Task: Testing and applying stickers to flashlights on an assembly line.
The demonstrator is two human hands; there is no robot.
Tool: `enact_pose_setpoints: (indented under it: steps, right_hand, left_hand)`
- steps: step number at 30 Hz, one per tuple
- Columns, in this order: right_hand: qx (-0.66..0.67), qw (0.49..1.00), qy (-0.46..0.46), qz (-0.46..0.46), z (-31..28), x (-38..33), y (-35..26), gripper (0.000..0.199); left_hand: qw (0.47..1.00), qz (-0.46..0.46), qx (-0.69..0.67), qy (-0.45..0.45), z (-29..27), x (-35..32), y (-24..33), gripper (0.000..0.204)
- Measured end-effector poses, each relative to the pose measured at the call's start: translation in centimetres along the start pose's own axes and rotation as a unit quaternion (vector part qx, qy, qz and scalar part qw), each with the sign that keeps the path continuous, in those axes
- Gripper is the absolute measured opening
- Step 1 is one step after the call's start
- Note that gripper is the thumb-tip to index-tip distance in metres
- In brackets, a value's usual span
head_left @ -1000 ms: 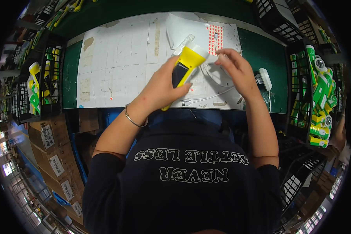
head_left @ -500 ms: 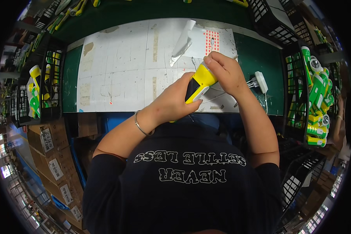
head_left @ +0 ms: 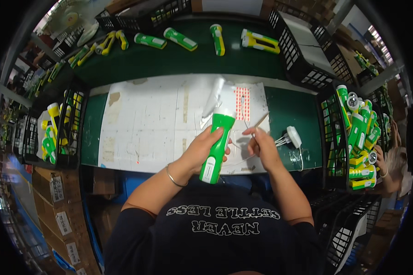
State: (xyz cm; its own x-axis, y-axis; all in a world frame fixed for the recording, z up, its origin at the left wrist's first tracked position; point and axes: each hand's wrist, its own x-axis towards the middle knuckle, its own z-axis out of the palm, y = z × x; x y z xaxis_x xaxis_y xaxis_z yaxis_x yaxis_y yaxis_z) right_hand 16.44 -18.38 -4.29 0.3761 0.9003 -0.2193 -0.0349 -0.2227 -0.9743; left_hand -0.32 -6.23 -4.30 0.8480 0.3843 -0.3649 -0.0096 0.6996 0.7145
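Observation:
My left hand [head_left: 201, 150] grips a green and white flashlight [head_left: 217, 145] around its middle, with the head pointing away from me over the white work mat [head_left: 142, 123]. My right hand [head_left: 263, 147] is just right of the flashlight, pinching a thin stick-like tool [head_left: 260, 121] whose tip points up and to the right. A sheet of small red stickers [head_left: 242, 103] lies on the mat just beyond both hands, and a strip of clear film [head_left: 214, 98] lies beside it.
A white plug with wires [head_left: 292, 136] lies right of my right hand. Black crates of green and yellow flashlights stand at the right [head_left: 359, 137] and left [head_left: 55, 133]. More flashlights lie on the green belt [head_left: 179, 39] beyond. Another person's hand [head_left: 382, 158] shows at the far right.
Earlier my left hand held a yellow flashlight, drawn back toward me with my right hand at its head. Now it holds a green one, and my right hand has moved off to its right.

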Motion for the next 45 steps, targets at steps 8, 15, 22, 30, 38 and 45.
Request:
enact_pose_setpoints:
  steps: [8, 15, 22, 30, 38, 45]
  right_hand:
    - [0.032, 0.998, -0.048, 0.019, 1.0, -1.8, 1.0, 0.038]
    - [0.061, 0.994, -0.081, 0.030, 1.9, -2.0, 1.0, 0.036]
    - [0.206, 0.939, -0.223, 0.160, 5.1, -4.0, 2.1, 0.032]
    - [0.271, 0.908, -0.212, 0.239, 6.0, -4.6, 1.7, 0.023]
    - [0.271, 0.892, -0.275, 0.235, 5.4, -5.4, 0.0, 0.025]
    - [0.284, 0.869, -0.318, 0.253, 5.5, -6.2, -0.4, 0.033]
  left_hand:
    - [1.000, -0.005, -0.025, -0.011, 0.0, 0.8, 0.1, 0.031]
    - [0.999, -0.003, -0.033, -0.021, 0.0, 0.9, 0.4, 0.030]
    - [0.998, -0.005, -0.057, -0.033, 1.2, 1.2, -0.6, 0.032]
    - [0.999, -0.017, -0.041, -0.001, 2.2, 1.9, -1.8, 0.036]
    - [0.967, -0.053, -0.221, -0.115, -0.4, 3.5, -0.1, 0.046]
    - [0.971, -0.046, -0.214, -0.091, -0.4, 4.8, 1.1, 0.049]
